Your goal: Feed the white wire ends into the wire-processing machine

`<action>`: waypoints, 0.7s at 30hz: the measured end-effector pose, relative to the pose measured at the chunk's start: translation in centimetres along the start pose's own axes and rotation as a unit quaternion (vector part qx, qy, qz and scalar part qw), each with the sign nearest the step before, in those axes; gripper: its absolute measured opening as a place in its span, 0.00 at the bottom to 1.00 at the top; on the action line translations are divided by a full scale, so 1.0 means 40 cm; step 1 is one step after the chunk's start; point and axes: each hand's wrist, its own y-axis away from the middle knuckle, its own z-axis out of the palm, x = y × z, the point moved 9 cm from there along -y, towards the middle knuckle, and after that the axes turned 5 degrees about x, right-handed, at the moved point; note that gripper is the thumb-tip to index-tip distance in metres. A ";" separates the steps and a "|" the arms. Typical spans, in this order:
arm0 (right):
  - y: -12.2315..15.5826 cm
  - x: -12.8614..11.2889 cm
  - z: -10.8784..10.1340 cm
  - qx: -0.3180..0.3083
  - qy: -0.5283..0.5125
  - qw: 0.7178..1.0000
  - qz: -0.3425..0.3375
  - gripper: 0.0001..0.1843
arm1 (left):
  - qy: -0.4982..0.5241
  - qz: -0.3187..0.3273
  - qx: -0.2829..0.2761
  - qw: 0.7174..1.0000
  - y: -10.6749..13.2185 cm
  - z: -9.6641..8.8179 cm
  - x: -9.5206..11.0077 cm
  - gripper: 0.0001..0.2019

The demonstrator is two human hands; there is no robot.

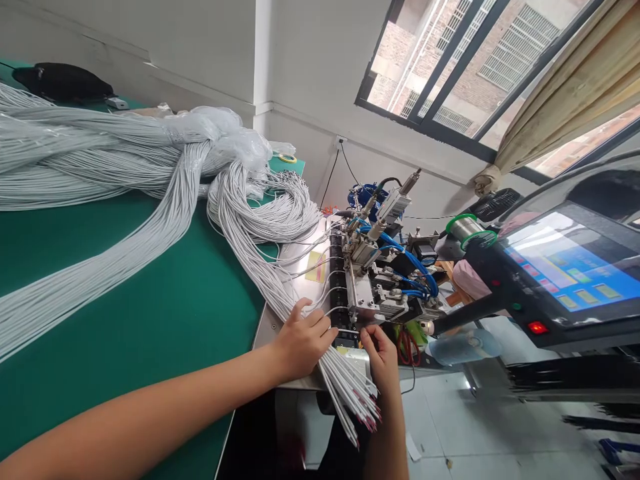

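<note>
Head view. The left hand (pixel 300 340) rested closed over a bundle of grey cables (pixel 345 387) at the front edge of the soldering machine (pixel 380 280). The right hand (pixel 381 353), just beside the machine's black fixture bar (pixel 339 280), pinched one cable end at a slot. Judged step: loading cables into the fixture; the next move called for a straight seating of that end.

The green worktop (pixel 150 307), left of the machine, carried long cable hanks (pixel 100 153). A touchscreen (pixel 570 267) stood right of the machine, a window (pixel 475 60) behind it.
</note>
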 end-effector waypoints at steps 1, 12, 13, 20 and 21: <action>-0.002 0.005 0.002 -0.004 -0.013 1.000 0.007 0.14 | 0.000 -0.001 0.001 1.000 0.000 0.001 -0.001 0.13; 0.015 0.082 0.065 0.002 -0.277 0.936 0.217 0.17 | 0.014 -0.017 -0.013 1.000 0.000 0.011 -0.006 0.15; 0.018 0.082 0.064 0.002 -0.274 0.937 0.218 0.17 | 0.012 -0.017 -0.017 1.000 0.001 0.013 -0.007 0.15; 0.066 0.039 -0.034 -0.081 -0.090 0.982 0.144 0.23 | 0.010 -0.020 -0.019 1.000 0.003 0.009 -0.007 0.14; 0.082 0.027 -0.047 -0.116 -0.076 0.981 0.133 0.23 | 0.011 -0.020 -0.016 1.000 0.003 0.007 -0.006 0.14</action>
